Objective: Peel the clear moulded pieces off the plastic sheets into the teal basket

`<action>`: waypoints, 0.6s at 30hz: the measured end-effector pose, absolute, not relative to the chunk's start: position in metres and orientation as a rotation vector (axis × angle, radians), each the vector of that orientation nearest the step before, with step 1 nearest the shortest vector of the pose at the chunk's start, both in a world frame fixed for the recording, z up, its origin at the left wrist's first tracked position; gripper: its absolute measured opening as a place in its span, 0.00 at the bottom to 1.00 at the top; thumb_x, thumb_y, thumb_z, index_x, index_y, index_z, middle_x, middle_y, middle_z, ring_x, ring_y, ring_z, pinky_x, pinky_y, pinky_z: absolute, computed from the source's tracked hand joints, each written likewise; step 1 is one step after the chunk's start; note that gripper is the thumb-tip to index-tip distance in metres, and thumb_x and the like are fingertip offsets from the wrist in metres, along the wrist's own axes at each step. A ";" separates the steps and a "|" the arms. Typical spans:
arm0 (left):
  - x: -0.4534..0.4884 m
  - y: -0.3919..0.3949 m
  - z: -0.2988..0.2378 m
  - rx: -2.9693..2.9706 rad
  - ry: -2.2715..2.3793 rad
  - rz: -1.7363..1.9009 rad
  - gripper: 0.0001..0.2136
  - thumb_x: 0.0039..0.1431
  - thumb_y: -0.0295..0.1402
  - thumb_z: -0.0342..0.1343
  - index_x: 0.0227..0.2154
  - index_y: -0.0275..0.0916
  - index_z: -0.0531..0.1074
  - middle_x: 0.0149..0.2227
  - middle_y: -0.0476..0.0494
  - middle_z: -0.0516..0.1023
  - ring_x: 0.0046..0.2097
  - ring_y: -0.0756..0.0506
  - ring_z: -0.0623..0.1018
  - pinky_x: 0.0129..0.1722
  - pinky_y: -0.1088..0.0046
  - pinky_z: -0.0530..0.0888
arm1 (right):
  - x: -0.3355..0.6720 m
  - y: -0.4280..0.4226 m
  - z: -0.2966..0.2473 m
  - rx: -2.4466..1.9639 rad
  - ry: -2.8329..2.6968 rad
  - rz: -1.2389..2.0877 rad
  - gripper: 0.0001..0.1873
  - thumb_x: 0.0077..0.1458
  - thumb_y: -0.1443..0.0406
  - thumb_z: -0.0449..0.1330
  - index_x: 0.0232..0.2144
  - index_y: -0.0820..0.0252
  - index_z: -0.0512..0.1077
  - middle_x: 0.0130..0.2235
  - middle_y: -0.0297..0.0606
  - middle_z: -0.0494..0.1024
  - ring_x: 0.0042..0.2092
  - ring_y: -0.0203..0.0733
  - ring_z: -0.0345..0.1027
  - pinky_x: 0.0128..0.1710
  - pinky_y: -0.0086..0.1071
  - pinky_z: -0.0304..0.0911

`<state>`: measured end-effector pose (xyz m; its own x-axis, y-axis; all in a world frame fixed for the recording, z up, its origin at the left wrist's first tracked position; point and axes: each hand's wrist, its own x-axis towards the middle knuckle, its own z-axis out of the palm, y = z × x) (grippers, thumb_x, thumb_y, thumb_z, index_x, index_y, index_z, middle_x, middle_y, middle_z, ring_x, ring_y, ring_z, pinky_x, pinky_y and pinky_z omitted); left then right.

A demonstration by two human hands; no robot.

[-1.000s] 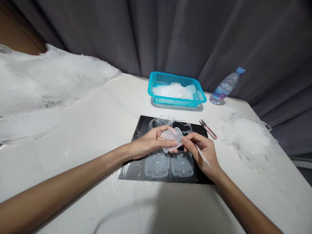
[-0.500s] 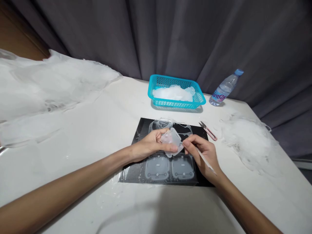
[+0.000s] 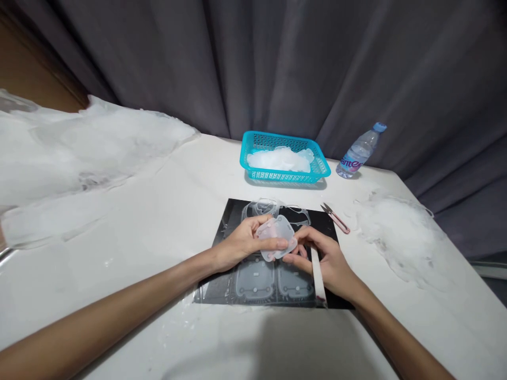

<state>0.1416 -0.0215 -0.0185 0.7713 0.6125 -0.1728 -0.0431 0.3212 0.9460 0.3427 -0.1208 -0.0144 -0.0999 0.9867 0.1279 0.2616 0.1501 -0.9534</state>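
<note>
My left hand point(image 3: 241, 241) grips a small translucent plastic part point(image 3: 276, 237) over a black mat point(image 3: 325, 232). My right hand point(image 3: 325, 258) is closed round a thin white stick-like tool point(image 3: 318, 275), and its fingertips touch the underside of the same part. Beneath the hands, a clear moulded sheet with two rounded square pieces point(image 3: 273, 278) lies on the mat. Clear cut-out frames point(image 3: 263, 207) lie at the mat's far end.
A turquoise basket point(image 3: 253, 141) holding clear plastic pieces stands behind the mat. A water bottle point(image 3: 358, 152) stands at the back right, small pink-handled snips point(image 3: 336, 217) lie right of the mat. Heaps of clear plastic lie at the right point(image 3: 400, 232) and far left point(image 3: 79, 148).
My right hand has turned, so the white tool now lies flatter along my palm toward me. Its fingers have moved under the plastic part, which my left hand has tilted slightly.
</note>
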 end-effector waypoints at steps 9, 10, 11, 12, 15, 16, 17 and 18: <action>0.144 -0.020 -0.018 1.140 0.561 0.462 0.17 0.52 0.39 0.74 0.35 0.35 0.74 0.29 0.52 0.76 0.28 0.53 0.74 0.29 0.78 0.70 | 0.343 -0.120 -0.015 -1.213 -1.564 0.944 0.17 0.73 0.57 0.53 0.33 0.57 0.73 0.30 0.33 0.74 0.31 0.35 0.64 0.33 0.29 0.61; 0.144 -0.020 -0.019 1.140 0.564 0.463 0.18 0.52 0.39 0.74 0.35 0.35 0.74 0.29 0.52 0.76 0.28 0.53 0.74 0.29 0.78 0.70 | 0.342 -0.121 -0.016 -1.213 -1.563 0.948 0.15 0.72 0.57 0.55 0.34 0.57 0.73 0.30 0.32 0.73 0.31 0.35 0.64 0.33 0.29 0.60; 0.144 -0.020 -0.019 1.142 0.563 0.462 0.18 0.51 0.39 0.74 0.35 0.35 0.74 0.29 0.52 0.76 0.28 0.53 0.75 0.30 0.78 0.70 | 0.342 -0.121 -0.016 -1.217 -1.557 0.952 0.14 0.70 0.57 0.58 0.34 0.57 0.73 0.30 0.32 0.73 0.31 0.35 0.64 0.33 0.29 0.61; 0.144 -0.020 -0.019 1.145 0.561 0.463 0.18 0.51 0.39 0.74 0.36 0.34 0.74 0.29 0.51 0.76 0.29 0.53 0.75 0.30 0.78 0.71 | 0.341 -0.121 -0.017 -1.222 -1.551 0.954 0.12 0.68 0.57 0.60 0.35 0.57 0.73 0.31 0.32 0.72 0.31 0.35 0.64 0.33 0.29 0.61; 0.145 -0.021 -0.018 1.144 0.557 0.480 0.17 0.52 0.39 0.74 0.36 0.34 0.75 0.30 0.51 0.77 0.30 0.52 0.76 0.32 0.77 0.73 | 0.340 -0.121 -0.016 -1.257 -1.534 0.927 0.10 0.66 0.57 0.63 0.36 0.56 0.73 0.31 0.31 0.72 0.31 0.35 0.64 0.33 0.28 0.62; 0.145 -0.021 -0.017 1.138 0.556 0.486 0.17 0.53 0.38 0.74 0.37 0.34 0.75 0.31 0.50 0.77 0.31 0.52 0.77 0.33 0.77 0.74 | 0.341 -0.120 -0.015 -1.267 -1.529 0.913 0.11 0.67 0.57 0.62 0.36 0.57 0.73 0.31 0.32 0.72 0.31 0.35 0.64 0.33 0.28 0.63; 0.145 -0.022 -0.017 1.132 0.549 0.487 0.17 0.53 0.38 0.73 0.38 0.35 0.75 0.32 0.49 0.78 0.32 0.51 0.78 0.34 0.76 0.75 | 0.341 -0.120 -0.014 -1.277 -1.517 0.899 0.11 0.67 0.57 0.61 0.36 0.57 0.73 0.31 0.32 0.72 0.32 0.36 0.65 0.34 0.29 0.64; 0.146 -0.022 -0.016 1.127 0.537 0.484 0.17 0.53 0.37 0.73 0.40 0.35 0.75 0.33 0.49 0.79 0.32 0.51 0.78 0.35 0.75 0.76 | 0.341 -0.119 -0.014 -1.286 -1.503 0.891 0.11 0.68 0.57 0.60 0.36 0.57 0.72 0.31 0.32 0.73 0.32 0.36 0.66 0.34 0.29 0.64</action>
<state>0.1457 -0.0223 -0.0159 0.7755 0.6117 -0.1561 -0.0918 0.3539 0.9308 0.3413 -0.1192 -0.0135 -0.0141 0.9813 0.1922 0.3028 0.1873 -0.9345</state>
